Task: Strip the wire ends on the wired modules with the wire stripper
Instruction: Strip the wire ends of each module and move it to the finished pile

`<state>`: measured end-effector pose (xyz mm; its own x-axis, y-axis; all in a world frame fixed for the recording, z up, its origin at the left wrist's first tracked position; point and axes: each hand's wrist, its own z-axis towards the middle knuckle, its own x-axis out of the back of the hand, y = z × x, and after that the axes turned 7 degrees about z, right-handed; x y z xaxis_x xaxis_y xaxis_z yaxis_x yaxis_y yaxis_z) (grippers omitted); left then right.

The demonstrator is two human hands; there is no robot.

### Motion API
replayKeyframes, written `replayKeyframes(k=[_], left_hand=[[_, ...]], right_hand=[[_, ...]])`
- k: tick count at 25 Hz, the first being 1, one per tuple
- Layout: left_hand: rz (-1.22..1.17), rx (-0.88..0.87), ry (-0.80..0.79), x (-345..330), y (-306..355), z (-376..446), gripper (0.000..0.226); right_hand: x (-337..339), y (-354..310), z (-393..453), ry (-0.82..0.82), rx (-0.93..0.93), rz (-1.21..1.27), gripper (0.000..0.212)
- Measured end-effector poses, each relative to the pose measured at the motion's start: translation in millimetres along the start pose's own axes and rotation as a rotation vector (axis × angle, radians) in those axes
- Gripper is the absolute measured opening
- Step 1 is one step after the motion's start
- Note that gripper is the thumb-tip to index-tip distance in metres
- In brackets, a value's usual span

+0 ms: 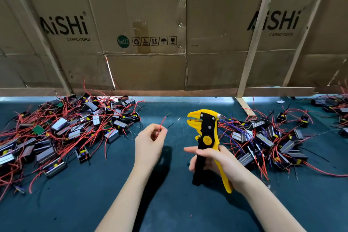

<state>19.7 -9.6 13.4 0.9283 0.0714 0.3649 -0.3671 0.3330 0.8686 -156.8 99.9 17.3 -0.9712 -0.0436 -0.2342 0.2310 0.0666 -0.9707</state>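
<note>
My left hand (148, 140) pinches a red wire (162, 123) and a black wire (170, 126), their ends pointing toward 1 o'clock. My right hand (211, 158) grips the stripper (206, 137) upright by its handles (jaws facing 9 o'clock, just beside the wire ends, not touching). Modules (62, 128) are heaped at 10 o'clock, with another pile (263, 137) at 3 o'clock, both on the mat (94, 194).

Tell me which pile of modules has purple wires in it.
The right pile, beside the stripper: purple wires run among its red ones. The left pile shows only red and black.
</note>
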Motion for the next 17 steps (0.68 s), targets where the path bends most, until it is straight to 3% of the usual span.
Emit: replayKeyframes(k=[4, 6, 10, 13, 17], left_hand=[[-0.408, 0.011, -0.311, -0.9, 15.2, -6.4, 0.02], [-0.462, 0.029, -0.423, -5.9, 20.3, -9.7, 0.027], [-0.427, 0.14, -0.481, -9.9, 22.4, -12.1, 0.028], [-0.479, 0.207, -0.452, -6.5, 20.9, -10.5, 0.028], [-0.553, 0.279, -0.196, -3.1, 17.7, -5.7, 0.02]], right_hand=[[-6.2, 1.9, 1.8, -0.142, -0.226, 0.0, 0.075], [-6.8, 2.6, 4.4, -0.176, -0.244, -0.033, 0.075], [-4.7, 0.4, 5.2, -0.22, -0.242, -0.068, 0.074], [-7.4, -3.9, 4.7, -0.183, -0.266, -0.06, 0.066], [-7.7, -7.8, 3.5, 0.172, 0.014, -0.176, 0.06]])
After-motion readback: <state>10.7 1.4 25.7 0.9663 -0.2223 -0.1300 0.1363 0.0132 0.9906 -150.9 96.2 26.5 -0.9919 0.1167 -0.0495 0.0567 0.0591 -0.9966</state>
